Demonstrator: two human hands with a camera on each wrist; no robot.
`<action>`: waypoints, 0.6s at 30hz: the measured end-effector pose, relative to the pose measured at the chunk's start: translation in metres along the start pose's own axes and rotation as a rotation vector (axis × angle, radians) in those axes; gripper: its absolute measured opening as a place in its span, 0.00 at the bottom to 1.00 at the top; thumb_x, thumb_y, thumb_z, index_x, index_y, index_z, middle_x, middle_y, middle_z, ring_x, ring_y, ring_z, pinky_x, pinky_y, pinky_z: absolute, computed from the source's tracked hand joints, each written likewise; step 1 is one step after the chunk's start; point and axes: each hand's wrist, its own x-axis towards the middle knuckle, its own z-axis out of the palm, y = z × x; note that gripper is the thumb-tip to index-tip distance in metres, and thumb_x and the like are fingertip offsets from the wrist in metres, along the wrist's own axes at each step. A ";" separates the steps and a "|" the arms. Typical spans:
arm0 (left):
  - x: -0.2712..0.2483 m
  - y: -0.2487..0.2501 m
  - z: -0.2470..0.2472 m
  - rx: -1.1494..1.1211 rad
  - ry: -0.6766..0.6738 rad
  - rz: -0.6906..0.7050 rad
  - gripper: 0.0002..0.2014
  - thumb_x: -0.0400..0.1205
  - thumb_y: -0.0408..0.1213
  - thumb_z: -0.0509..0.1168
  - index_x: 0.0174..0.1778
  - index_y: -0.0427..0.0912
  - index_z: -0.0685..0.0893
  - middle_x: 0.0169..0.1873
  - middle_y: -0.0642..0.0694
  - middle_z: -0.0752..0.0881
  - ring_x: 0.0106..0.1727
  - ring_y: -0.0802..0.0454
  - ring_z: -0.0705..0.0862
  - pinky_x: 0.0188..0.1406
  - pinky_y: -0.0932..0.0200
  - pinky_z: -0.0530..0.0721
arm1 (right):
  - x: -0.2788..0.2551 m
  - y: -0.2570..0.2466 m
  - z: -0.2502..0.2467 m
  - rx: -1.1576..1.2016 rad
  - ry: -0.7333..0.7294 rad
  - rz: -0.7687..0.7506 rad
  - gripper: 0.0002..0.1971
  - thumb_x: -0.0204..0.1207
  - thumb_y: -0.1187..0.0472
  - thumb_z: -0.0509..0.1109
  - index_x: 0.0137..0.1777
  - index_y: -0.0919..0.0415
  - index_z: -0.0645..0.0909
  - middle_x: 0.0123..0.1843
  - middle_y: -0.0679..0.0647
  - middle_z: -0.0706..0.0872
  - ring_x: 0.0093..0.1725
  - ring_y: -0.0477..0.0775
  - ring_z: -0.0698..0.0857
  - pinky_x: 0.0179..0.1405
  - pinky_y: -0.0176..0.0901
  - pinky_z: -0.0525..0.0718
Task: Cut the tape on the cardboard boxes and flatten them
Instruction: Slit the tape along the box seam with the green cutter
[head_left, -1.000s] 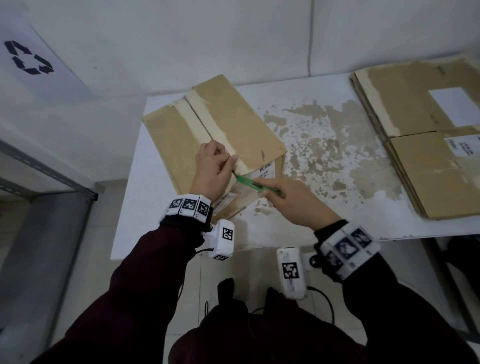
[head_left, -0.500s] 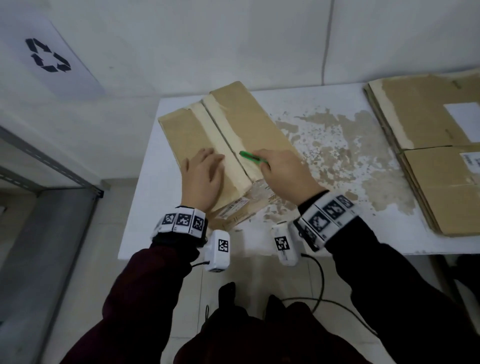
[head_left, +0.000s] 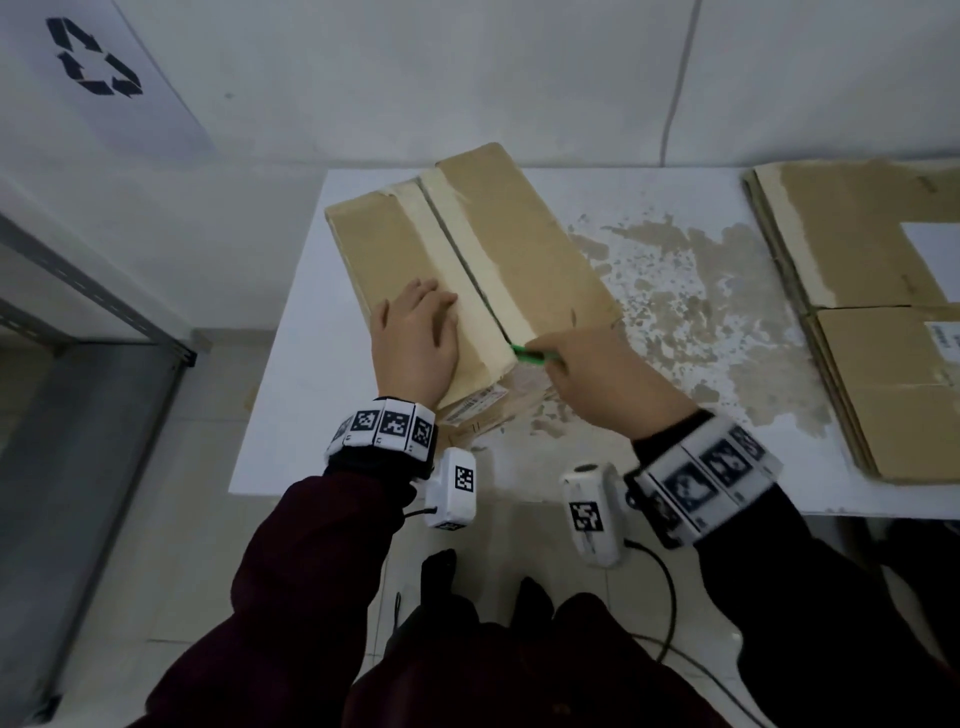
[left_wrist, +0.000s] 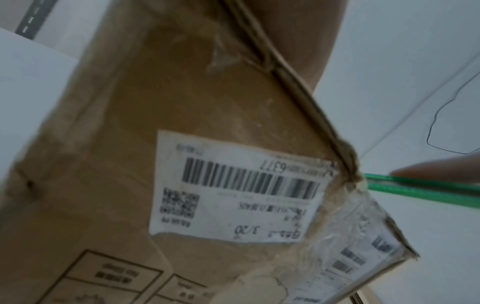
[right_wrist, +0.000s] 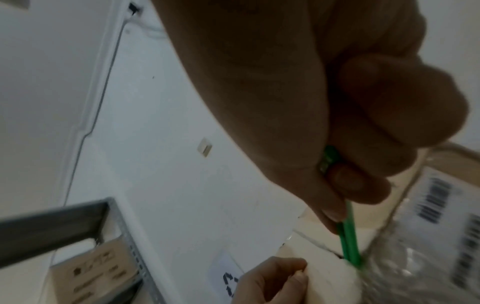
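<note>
Head view: the box (head_left: 467, 270) lies near the table's (head_left: 291, 415) left end, its top seam taped with a pale strip (head_left: 441, 249). A dark slit runs along the seam down to the near edge. The left hand (head_left: 415, 348) lies flat on the left flap, fingers straight, gripping nothing. The right hand (head_left: 602, 379) curls round a green cutter (head_left: 532, 355) whose tip sits at the near end of the seam. Flattened boxes (head_left: 872, 312) are stacked at the table's right end, well apart. A sheet (head_left: 93, 57) with a recycling symbol hangs on the wall.

Left wrist view: the box's near face fills the frame, blurred. A white label (left_wrist: 233, 189) carries a barcode, the digits "6377" and a handwritten "3/20", all upside down; the smaller print is unreadable. The cutter (left_wrist: 420, 189) meets the top corner, where clear tape is crumpled.

Right wrist view: fingers (right_wrist: 376, 127) clench the cutter (right_wrist: 349, 242), thumb along its shaft. Its tip is in the seam gap, just beside the left hand's fingertips (right_wrist: 285, 269). Another barcode label (right_wrist: 441, 216) is too blurred to read.

Risks, as I judge them: the blade is pulled toward the body, so once it clears the corner it may jump free. The left fingers rest close to the cut line, and a sideways slip could reach them. The crumpled tape at the corner may snag and tear the flap
</note>
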 end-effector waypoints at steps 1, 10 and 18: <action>0.000 0.000 -0.001 -0.001 -0.001 -0.003 0.12 0.83 0.39 0.60 0.60 0.48 0.84 0.71 0.49 0.79 0.78 0.53 0.69 0.78 0.44 0.57 | -0.009 0.002 0.001 0.071 0.017 0.016 0.20 0.84 0.68 0.53 0.73 0.59 0.75 0.47 0.51 0.84 0.29 0.40 0.68 0.23 0.25 0.69; -0.011 0.027 -0.016 -0.099 -0.380 0.187 0.14 0.86 0.47 0.57 0.63 0.57 0.85 0.78 0.50 0.70 0.83 0.54 0.55 0.80 0.35 0.38 | -0.034 0.020 0.020 0.461 0.216 0.155 0.18 0.84 0.64 0.58 0.70 0.52 0.78 0.21 0.41 0.72 0.16 0.40 0.70 0.16 0.28 0.65; -0.005 0.034 0.001 -0.059 -0.318 0.274 0.13 0.84 0.48 0.57 0.47 0.46 0.84 0.59 0.46 0.76 0.72 0.47 0.69 0.75 0.39 0.56 | -0.048 0.025 0.023 0.364 0.220 0.104 0.19 0.84 0.64 0.58 0.72 0.52 0.76 0.26 0.46 0.74 0.21 0.45 0.65 0.20 0.31 0.68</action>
